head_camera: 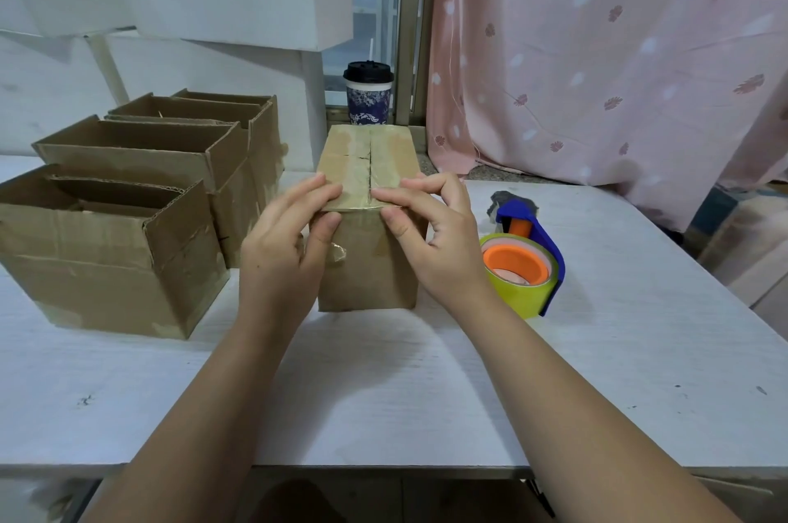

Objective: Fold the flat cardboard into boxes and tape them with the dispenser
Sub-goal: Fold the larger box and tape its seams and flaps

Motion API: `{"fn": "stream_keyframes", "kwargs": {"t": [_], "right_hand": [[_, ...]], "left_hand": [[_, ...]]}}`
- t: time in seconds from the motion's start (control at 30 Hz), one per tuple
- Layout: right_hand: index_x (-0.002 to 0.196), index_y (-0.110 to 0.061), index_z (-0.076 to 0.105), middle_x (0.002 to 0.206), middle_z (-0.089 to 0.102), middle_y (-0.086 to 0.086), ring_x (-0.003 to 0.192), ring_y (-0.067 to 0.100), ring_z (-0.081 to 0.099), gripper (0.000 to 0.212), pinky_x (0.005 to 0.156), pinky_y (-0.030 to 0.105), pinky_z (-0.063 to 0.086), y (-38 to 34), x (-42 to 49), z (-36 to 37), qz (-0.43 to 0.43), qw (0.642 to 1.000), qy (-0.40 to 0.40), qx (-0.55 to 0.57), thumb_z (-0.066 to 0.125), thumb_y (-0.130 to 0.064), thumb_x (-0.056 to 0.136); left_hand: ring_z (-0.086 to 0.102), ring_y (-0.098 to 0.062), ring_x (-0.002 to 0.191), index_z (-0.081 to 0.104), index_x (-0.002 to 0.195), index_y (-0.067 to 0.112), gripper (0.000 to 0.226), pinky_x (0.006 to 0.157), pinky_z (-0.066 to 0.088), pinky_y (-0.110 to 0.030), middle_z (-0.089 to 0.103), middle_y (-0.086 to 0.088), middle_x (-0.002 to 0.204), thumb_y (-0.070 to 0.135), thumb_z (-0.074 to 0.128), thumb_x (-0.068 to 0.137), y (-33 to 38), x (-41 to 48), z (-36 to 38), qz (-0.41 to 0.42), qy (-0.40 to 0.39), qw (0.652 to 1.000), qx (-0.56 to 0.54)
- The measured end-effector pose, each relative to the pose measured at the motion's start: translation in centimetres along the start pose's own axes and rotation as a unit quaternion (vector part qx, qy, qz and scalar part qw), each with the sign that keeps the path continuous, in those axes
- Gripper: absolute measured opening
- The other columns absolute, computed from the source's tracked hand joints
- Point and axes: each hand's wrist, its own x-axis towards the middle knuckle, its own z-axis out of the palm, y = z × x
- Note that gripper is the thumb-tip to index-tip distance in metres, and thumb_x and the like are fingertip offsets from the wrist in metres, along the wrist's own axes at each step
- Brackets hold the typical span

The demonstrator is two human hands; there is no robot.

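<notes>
Spreading wide, the white table (618, 352) is carrying open boxes (119, 249) at left and the taped box (366, 279) at centre. The left hand (290, 241) and right hand (430, 237) are pinching its near top edge. The tape dispenser (524, 262) is lying just right.
</notes>
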Motion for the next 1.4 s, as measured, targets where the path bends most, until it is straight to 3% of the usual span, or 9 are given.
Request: {"fn": "stream_keyframes", "kwargs": {"t": [0.13, 0.37, 0.6, 0.7, 1.0, 1.13, 1.2, 1.3, 1.4], "right_hand": [[0.105, -0.015, 0.074, 0.101, 0.047, 0.001, 0.114, 0.023, 0.051, 0.021, 0.104, 0.024, 0.035, 0.0, -0.3, 0.3, -0.004, 1.000, 0.013, -0.004, 0.061, -0.019, 0.088], [0.108, -0.016, 0.072, 0.105, 0.048, 0.005, 0.116, 0.025, 0.050, 0.025, 0.105, 0.023, 0.033, 0.3, -0.3, 0.0, -0.011, 1.000, -0.005, -0.021, 0.068, -0.019, 0.084], [0.107, -0.017, 0.073, 0.106, 0.045, 0.001, 0.118, 0.024, 0.047, 0.025, 0.103, 0.012, 0.027, 0.1, -0.2, -0.1, 0.008, 1.000, -0.019, -0.021, 0.072, -0.014, 0.083], [0.105, -0.016, 0.073, 0.106, 0.045, 0.000, 0.119, 0.021, 0.047, 0.023, 0.104, 0.018, 0.030, -0.2, -0.3, -0.1, 0.024, 1.000, -0.017, -0.004, 0.072, -0.012, 0.082], [0.108, -0.015, 0.072, 0.112, 0.050, 0.001, 0.119, 0.007, 0.047, 0.021, 0.107, 0.034, 0.038, 0.0, -0.5, -0.1, 0.043, 0.997, 0.000, 0.061, 0.060, -0.009, 0.092], [0.107, -0.014, 0.073, 0.108, 0.053, -0.001, 0.120, 0.011, 0.049, 0.019, 0.106, 0.027, 0.037, -0.2, -0.4, -0.1, 0.028, 0.999, 0.009, 0.020, 0.062, -0.011, 0.091], [0.111, -0.019, 0.071, 0.114, 0.056, -0.005, 0.120, 0.000, 0.047, 0.022, 0.103, 0.021, 0.038, -0.3, -0.5, -0.3, 0.059, 0.997, -0.004, 0.041, 0.064, -0.013, 0.090], [0.123, -0.028, 0.059, 0.131, 0.058, -0.004, 0.123, 0.001, 0.050, 0.029, 0.103, 0.024, 0.041, -0.5, -0.1, -0.9, 0.159, 0.965, 0.005, 0.206, 0.053, -0.016, 0.098], [0.129, -0.028, 0.055, 0.130, 0.060, -0.003, 0.118, 0.011, 0.057, 0.030, 0.079, 0.018, 0.052, -1.1, -0.3, -1.2, 0.317, 0.870, 0.045, 0.374, 0.041, -0.031, 0.102]], "left_hand": [[0.060, -0.019, 0.077, 0.069, 0.112, 0.013, 0.028, 0.058, 0.042, -0.007, 0.058, 0.012, 0.120, 0.023, 0.062, 0.086, 0.0, 0.0, -0.2, -0.026, 0.015, 0.999, -0.012], [0.062, -0.031, 0.061, 0.066, 0.112, 0.009, 0.029, 0.061, 0.047, -0.031, 0.060, 0.009, 0.119, 0.021, 0.068, 0.085, -0.3, 0.1, -0.3, -0.034, 0.017, 0.999, 0.007], [0.050, -0.014, 0.052, 0.066, 0.105, 0.002, 0.029, 0.065, 0.039, -0.006, 0.059, 0.009, 0.114, 0.024, 0.063, 0.087, -0.2, 0.2, -0.2, 0.007, 0.026, 0.999, 0.043], [0.049, -0.003, 0.060, 0.066, 0.108, 0.004, 0.029, 0.067, 0.040, -0.006, 0.057, 0.009, 0.116, 0.023, 0.065, 0.086, -0.2, -0.1, -0.1, -0.004, 0.026, 0.999, 0.024], [0.051, -0.018, 0.062, 0.064, 0.112, 0.011, 0.034, 0.066, 0.040, -0.014, 0.058, 0.013, 0.119, 0.018, 0.074, 0.080, 0.3, -0.6, -0.1, -0.034, 0.023, 0.999, 0.021], [0.064, -0.028, 0.089, 0.059, 0.114, 0.015, 0.041, 0.079, 0.049, -0.032, 0.053, 0.018, 0.120, 0.020, 0.075, 0.077, 1.0, -0.7, 0.4, -0.068, 0.019, 0.997, -0.007], [0.062, -0.020, 0.099, 0.057, 0.115, 0.014, 0.048, 0.083, 0.045, -0.024, 0.055, 0.016, 0.119, 0.030, 0.077, 0.075, 1.3, -0.6, 0.6, -0.077, 0.014, 0.997, -0.005], [0.061, -0.016, 0.099, 0.059, 0.115, 0.015, 0.049, 0.076, 0.040, -0.018, 0.063, 0.009, 0.117, 0.040, 0.074, 0.075, 1.7, -0.5, 0.9, -0.095, 0.026, 0.995, 0.036], [0.056, -0.014, 0.107, 0.060, 0.114, 0.020, 0.043, 0.079, 0.043, -0.025, 0.059, 0.008, 0.126, 0.039, 0.072, 0.078, 1.9, -0.6, 0.8, -0.112, 0.015, 0.993, 0.024]]}}
